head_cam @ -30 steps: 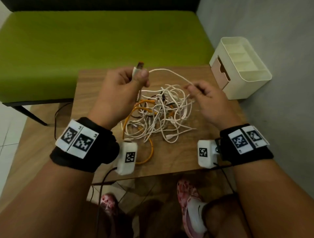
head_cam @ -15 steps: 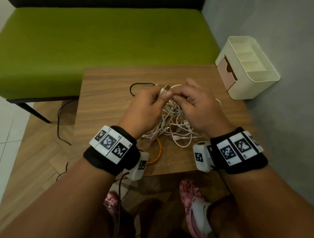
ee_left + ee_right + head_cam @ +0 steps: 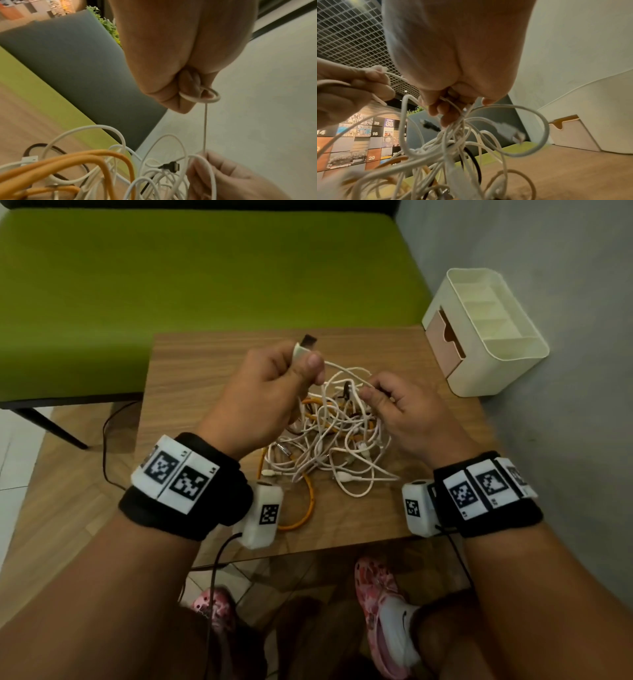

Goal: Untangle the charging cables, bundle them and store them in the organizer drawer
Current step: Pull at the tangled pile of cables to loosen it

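Observation:
A tangle of white, orange and black charging cables (image 3: 329, 440) lies on the small wooden table (image 3: 191, 392). My left hand (image 3: 274, 392) is raised over the tangle and pinches the USB plug end (image 3: 305, 345) of a white cable (image 3: 205, 121), which loops by the curled fingers (image 3: 171, 94). My right hand (image 3: 400, 409) pinches white strands (image 3: 458, 112) at the top of the pile. The white cable runs taut between both hands. The cream organizer (image 3: 486, 333) with its pinkish drawer (image 3: 445, 344) stands at the table's right rear corner.
A green bench (image 3: 205, 275) runs behind the table. A grey wall (image 3: 565, 371) lies to the right. An orange cable loop (image 3: 305, 508) reaches toward the table's near edge. My feet in pink shoes (image 3: 380, 611) are under the table.
Half a second ago both hands met over the pile. Now the left hand has lifted up and left with the plug, and the right hand has drawn apart, holding strands.

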